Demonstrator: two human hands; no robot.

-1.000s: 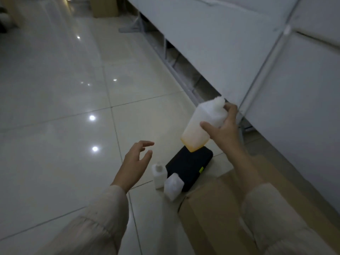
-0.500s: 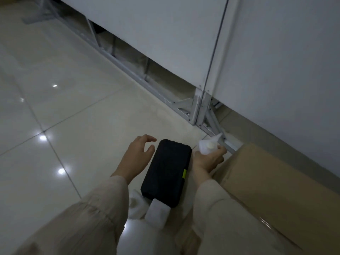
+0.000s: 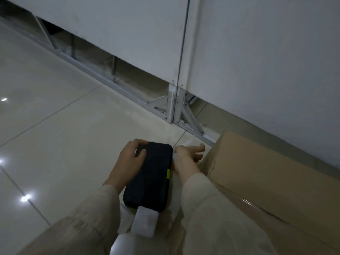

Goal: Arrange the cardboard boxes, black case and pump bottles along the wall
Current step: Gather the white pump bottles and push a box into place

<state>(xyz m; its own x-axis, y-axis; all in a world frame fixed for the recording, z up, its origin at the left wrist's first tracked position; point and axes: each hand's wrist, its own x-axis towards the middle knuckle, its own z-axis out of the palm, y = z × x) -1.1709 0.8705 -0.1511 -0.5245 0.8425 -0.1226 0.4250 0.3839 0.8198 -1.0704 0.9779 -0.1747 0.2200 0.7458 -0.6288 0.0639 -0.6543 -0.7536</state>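
A black case [image 3: 149, 175] with a green tab lies flat on the tiled floor, lengthwise towards the wall. My left hand [image 3: 131, 159] grips its far left corner, fingers curled over the end. My right hand [image 3: 190, 153] hovers with fingers spread just right of the case, over a white pump bottle [image 3: 184, 143] that stands between the case and a large cardboard box [image 3: 266, 172]; most of that bottle is hidden by the hand and wrist. Another white bottle [image 3: 145, 224] sits at the case's near end, and a third [image 3: 125, 216] peeks out beside my left sleeve.
White wall panels [image 3: 257, 61] run diagonally across the back, raised on a metal frame with braces [image 3: 173, 107] and a gap beneath. Glossy tiled floor [image 3: 55, 135] spreads to the left. The cardboard box lies along the wall base on the right.
My left hand came down from beside the case and took hold of its far corner. My right hand loosened its fingers from the bottle's top. The view moved closer.
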